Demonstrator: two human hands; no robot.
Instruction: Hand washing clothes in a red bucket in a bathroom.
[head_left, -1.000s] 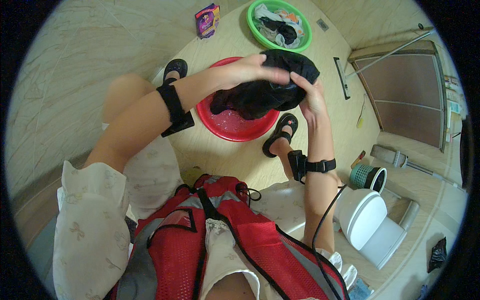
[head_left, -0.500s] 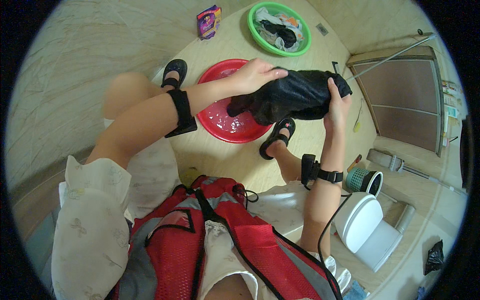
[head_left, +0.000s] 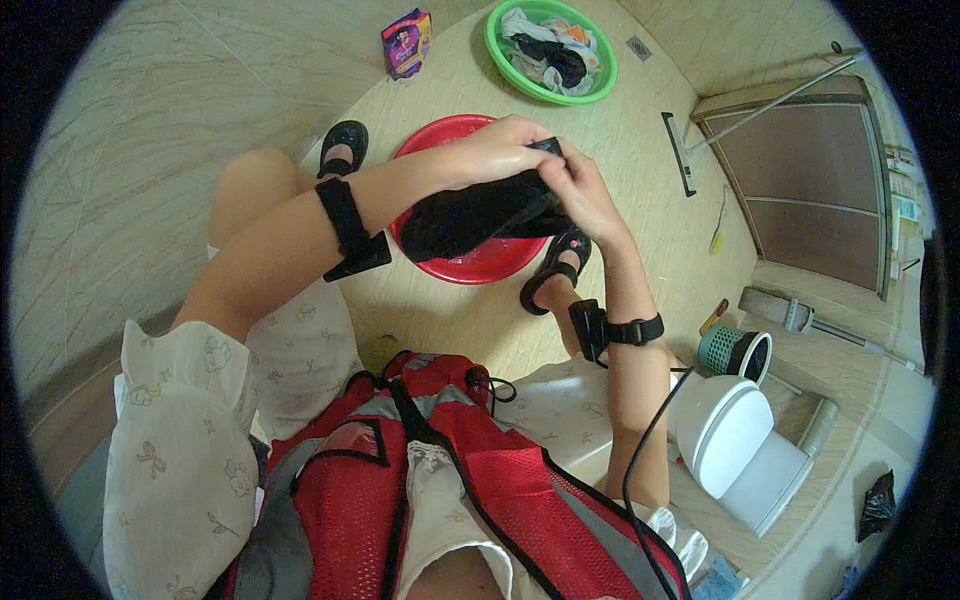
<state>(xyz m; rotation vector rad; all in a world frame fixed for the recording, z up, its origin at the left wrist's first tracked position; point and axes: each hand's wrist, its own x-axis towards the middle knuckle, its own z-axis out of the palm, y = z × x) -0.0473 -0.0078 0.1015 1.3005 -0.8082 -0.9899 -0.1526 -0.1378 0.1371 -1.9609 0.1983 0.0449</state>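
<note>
Both hands are closed on a single dark wet garment (head_left: 470, 215), held above the red basin (head_left: 470, 262) on the tiled floor (head_left: 140, 150). The left hand (head_left: 500, 150) comes in from the left with fingers curled fully over the upper far end of the cloth, knuckles up, no gap visible between fingers and fabric. The right hand (head_left: 580, 195) meets it from the right, thumb and fingers pinched on the same end, the two hands touching or very nearly so at the grip point. The rest of the garment hangs bunched to the left and near side, sagging over the basin's interior; whether its lowest fold touches the basin cannot be determined. Each forearm carries a black strap, the left wrist band (head_left: 345, 225) and the right wrist band (head_left: 615, 330), the latter with a cable running toward the person. Black sandals show on either side of the basin, one at far left (head_left: 343, 145) and one at near right (head_left: 555, 270). Farther off sits a green basin (head_left: 500, 60) holding mixed laundry, with a purple packet (head_left: 405, 42) to its left. A white toilet (head_left: 735, 440) stands at near right.
</note>
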